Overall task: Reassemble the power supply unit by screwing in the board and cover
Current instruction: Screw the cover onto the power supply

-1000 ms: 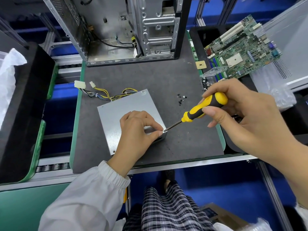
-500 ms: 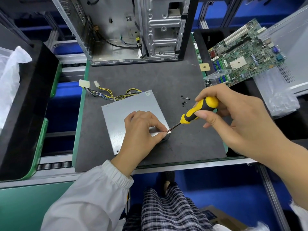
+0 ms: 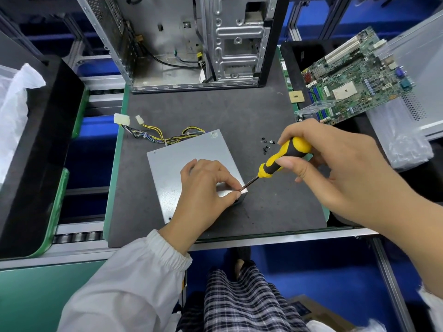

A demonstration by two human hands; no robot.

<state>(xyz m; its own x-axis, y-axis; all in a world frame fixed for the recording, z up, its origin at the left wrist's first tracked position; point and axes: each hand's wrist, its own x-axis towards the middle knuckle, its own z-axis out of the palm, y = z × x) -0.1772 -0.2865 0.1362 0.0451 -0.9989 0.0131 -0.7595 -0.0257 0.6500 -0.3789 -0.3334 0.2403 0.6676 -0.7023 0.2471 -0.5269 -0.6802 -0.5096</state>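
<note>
- The power supply unit (image 3: 182, 164) is a flat grey metal box lying on the dark surface (image 3: 239, 121) in front of me, its plain cover facing up and turned a little askew.
- A bundle of yellow, black and blue cables (image 3: 165, 136) leaves its far edge and runs left to two white connectors (image 3: 122, 120).
- My left hand (image 3: 203, 190) rests on the cover at its near right corner, fingers (image 3: 231, 182) pinched where the tip lands.
- The screwdriver (image 3: 280, 159), yellow and black in the handle, slants down-left to that corner, gripped in my right hand (image 3: 335, 173).
- A few small black screws (image 3: 266, 146) lie loose on the surface just right of the unit.
</note>
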